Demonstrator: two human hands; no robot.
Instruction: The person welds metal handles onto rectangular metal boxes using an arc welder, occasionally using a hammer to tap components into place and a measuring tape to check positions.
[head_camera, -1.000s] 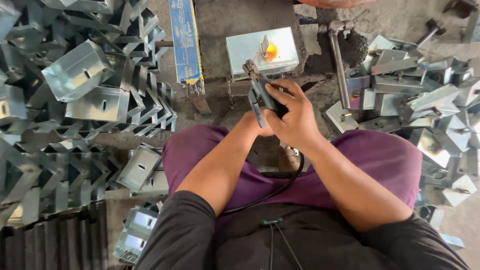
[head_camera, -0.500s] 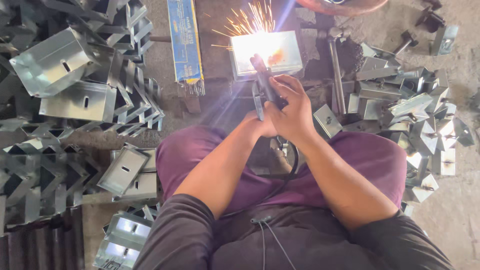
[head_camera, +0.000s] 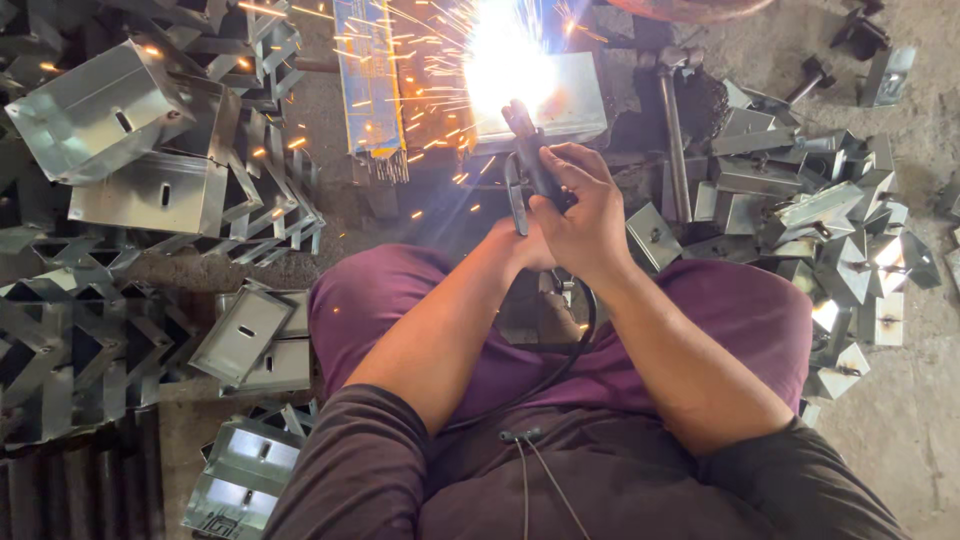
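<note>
Sparks are growing much brighter now. Your right hand (head_camera: 585, 215) and left hand (head_camera: 525, 245) are both gripping the welding tool (head_camera: 530, 160), pointing at the metal box (head_camera: 560, 105). It looks stiff and hot, so hold the handle.

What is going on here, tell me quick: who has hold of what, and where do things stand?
A seated person is welding. The right hand grips a black electrode holder, and the left hand steadies it from below. The holder's tip meets a small metal box on the floor, throwing a bright flash and sparks. A black cable runs back over the lap. Folded sheet-metal pieces are piled on both sides, and a hammer lies to the right of the box.
</note>
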